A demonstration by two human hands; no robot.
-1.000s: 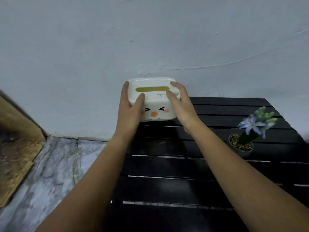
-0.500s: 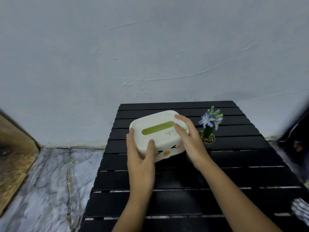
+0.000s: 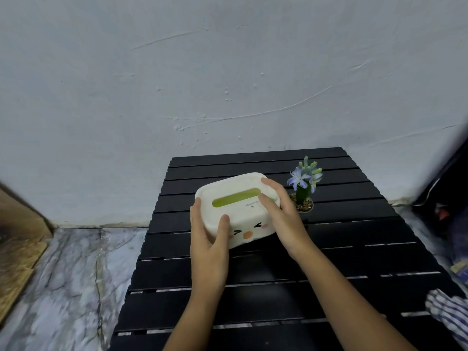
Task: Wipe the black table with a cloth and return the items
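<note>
Over the black table: the white tissue box [image 3: 238, 206] with the little face on its front sits tilted between two hands, above the slats near the middle of the table [image 3: 354, 252]; whether its underside touches the slats I cannot tell.
Left hand [image 3: 207, 239]: grasping the box's near-left corner, thumb laid on the lid, fingers up the side.
Right hand [image 3: 281, 214]: grasping the right end, fingers spread over the lid beside the green slot.
Flower pot [image 3: 302, 205]: standing just beside the right hand, towards the wall.
Striped cloth [image 3: 448, 317]: lying bunched at the table's right edge, well apart from the box.
Risk one: I reckon the knuckles of the right hand could clip the pot as the box goes down, since they are so close, and tip it over.
Risk two: the box is canted, so a corner may land first and make it rock or slide.
Risk three: set too far left, it could overhang the edge.
Count: one box, one potted flower, one cloth, one table, two hands.
</note>
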